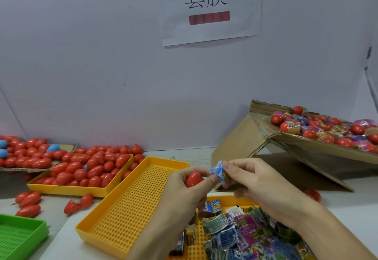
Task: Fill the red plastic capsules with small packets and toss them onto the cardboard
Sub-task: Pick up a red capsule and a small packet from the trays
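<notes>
Mid-batch: left hand (184, 180) grips a red capsule (193, 179), right hand (253, 180) pinches a blue packet (218, 171); cardboard (306, 143) at right holds many, trays at left hold plenty unfilled.

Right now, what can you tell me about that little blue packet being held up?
The small blue packet looks like crinkled, shiny plastic film with a bit of colourful print at its lower edge. The right hand pinches it in the air, beside the red capsule in the left hand, whose thumb tip appears to touch it. It is not yet inside.
</notes>
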The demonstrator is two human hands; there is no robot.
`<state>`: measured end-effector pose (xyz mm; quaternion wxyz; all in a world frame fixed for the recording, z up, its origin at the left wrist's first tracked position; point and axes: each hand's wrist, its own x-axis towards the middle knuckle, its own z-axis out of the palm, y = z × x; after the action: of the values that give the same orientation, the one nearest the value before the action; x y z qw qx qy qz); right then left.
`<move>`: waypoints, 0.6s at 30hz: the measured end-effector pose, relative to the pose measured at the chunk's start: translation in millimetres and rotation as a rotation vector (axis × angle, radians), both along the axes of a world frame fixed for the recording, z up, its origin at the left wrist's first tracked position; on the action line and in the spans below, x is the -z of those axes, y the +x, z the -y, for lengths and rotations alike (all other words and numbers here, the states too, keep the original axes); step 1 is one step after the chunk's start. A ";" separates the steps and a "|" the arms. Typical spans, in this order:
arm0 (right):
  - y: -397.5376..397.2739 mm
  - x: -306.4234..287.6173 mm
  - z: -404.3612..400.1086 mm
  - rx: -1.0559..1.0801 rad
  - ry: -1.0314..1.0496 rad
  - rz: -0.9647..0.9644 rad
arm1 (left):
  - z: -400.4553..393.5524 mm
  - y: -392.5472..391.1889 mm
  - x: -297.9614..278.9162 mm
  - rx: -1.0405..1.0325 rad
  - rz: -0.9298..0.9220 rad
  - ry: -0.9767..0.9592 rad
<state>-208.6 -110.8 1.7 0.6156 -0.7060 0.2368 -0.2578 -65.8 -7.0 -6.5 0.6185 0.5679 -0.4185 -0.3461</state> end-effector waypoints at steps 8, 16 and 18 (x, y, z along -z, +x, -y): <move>1.7 1.8 -1.6 0.036 -0.058 0.084 | 3.1 -2.8 4.3 -0.093 0.060 0.067; 4.3 6.5 -2.2 0.085 -0.044 0.141 | 4.7 -5.7 4.9 -0.102 0.135 0.085; 5.2 7.5 -1.4 0.123 -0.031 0.130 | 4.2 -5.2 5.3 -0.099 0.134 0.088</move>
<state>-203.5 -109.4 -5.8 0.6017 -0.6814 0.2350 -0.3441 -71.0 -11.1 -11.8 0.5798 0.6364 -0.4149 -0.2944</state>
